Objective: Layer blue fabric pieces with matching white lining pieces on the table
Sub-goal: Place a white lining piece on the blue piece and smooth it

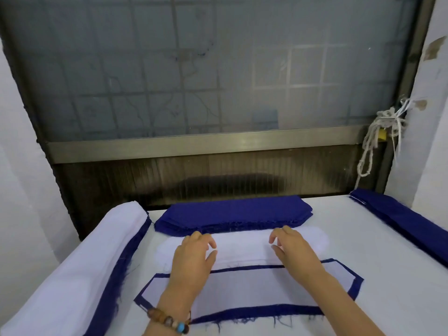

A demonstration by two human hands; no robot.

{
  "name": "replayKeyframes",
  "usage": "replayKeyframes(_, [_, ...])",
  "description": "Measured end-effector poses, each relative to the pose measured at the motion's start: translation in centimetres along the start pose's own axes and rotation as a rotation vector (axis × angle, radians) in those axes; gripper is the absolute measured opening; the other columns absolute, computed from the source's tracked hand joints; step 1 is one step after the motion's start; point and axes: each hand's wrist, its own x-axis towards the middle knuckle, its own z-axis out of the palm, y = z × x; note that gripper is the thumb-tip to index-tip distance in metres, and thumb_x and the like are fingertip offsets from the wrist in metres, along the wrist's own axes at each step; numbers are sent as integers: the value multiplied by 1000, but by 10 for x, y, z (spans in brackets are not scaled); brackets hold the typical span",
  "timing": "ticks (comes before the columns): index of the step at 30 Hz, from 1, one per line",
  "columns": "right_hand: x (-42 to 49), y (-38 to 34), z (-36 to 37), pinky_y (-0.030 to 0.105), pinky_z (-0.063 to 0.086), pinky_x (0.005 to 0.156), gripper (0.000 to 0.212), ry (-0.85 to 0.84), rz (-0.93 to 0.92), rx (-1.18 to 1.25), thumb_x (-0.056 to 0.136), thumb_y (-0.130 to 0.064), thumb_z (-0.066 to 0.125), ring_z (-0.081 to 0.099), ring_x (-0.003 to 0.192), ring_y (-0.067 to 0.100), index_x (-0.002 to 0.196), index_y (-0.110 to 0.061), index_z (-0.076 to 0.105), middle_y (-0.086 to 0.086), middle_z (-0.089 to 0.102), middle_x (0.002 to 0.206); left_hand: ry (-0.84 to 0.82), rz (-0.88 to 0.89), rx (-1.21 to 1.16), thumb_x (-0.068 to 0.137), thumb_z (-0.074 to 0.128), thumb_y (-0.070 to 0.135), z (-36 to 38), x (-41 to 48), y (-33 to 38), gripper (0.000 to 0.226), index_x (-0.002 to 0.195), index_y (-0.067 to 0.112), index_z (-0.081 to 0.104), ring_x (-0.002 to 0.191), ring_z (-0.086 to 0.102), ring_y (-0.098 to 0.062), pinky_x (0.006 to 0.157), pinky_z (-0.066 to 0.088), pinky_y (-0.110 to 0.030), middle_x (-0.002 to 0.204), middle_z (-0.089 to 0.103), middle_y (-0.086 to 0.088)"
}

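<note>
Now I see both hands over the pile of white lining pieces (242, 251) in the middle of the table (375, 263). The left hand (194, 258) and the right hand (295, 251) have bent fingers and thumbs held apart, with the tips on the top white piece. Just behind lies the pile of blue fabric pieces (232, 212). Nearer me, one blue piece (252, 310) lies flat with a white piece (242, 287) on top.
</note>
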Motion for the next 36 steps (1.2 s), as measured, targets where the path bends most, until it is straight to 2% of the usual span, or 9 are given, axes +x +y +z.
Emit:
replayKeyframes(5, [42,-39,37,21,40,88,23,-40,-46,66,97,-15,48,48,109,14,118,-19,56,-2,52,120,-57,12,-54,96,52,34,38,37,35,16,109,27,58,97,54,-11,82,47,-25,105,56,7])
replayKeyframes(9, [47,-42,66,22,40,77,15,-26,40,32,99,-25,46,41,94,12,112,-24,54,-6,49,117,-89,-49,-30,99,45,36,60,38,33,17,104,24,55,84,56,-11,67,40,-22,89,56,7])
replayKeyframes(11, [50,-39,72,21,41,79,17,-29,60,39,99,-31,47,42,94,13,114,-23,52,-5,49,118,-60,-52,-43,99,45,38,65,37,30,15,101,26,53,78,51,-8,64,37,-20,83,52,10])
replayKeyframes(14, [55,-33,74,22,42,88,30,-37,80,83,97,-32,53,51,105,17,122,-17,51,1,48,121,-34,-26,-38,99,44,39,67,37,27,15,108,27,50,89,51,-8,72,40,-20,98,57,10])
replayKeyframes(17, [57,-30,72,21,41,89,28,-45,73,80,97,-29,52,53,105,17,122,-15,51,3,48,122,-13,-21,31,100,40,40,69,37,26,24,122,31,46,105,45,-11,86,38,-23,116,50,9])
replayKeyframes(21, [55,-28,72,20,42,83,19,-7,50,37,98,-26,51,53,97,15,114,-16,53,2,50,115,-3,-23,63,100,39,41,68,38,27,19,113,31,49,99,42,-11,83,36,-23,110,49,9])
replayKeyframes(25, [52,-30,73,20,40,78,14,26,40,-27,99,-29,48,41,87,10,107,-18,53,-1,49,110,6,-19,68,101,38,42,67,38,28,17,101,29,50,92,39,-10,80,35,-22,100,46,10])
replayKeyframes(30, [50,-29,74,22,36,81,14,81,-28,-98,99,-27,47,37,96,12,110,-20,53,-4,45,115,17,-9,101,100,40,42,69,40,25,17,93,29,47,97,38,-9,86,32,-23,104,46,13])
replayKeyframes(36, [52,-27,75,21,26,80,5,65,-69,-75,99,-23,44,36,100,11,102,-25,48,-10,45,111,-2,2,53,98,45,42,70,41,23,13,89,33,43,95,42,-7,88,26,-25,93,48,18])
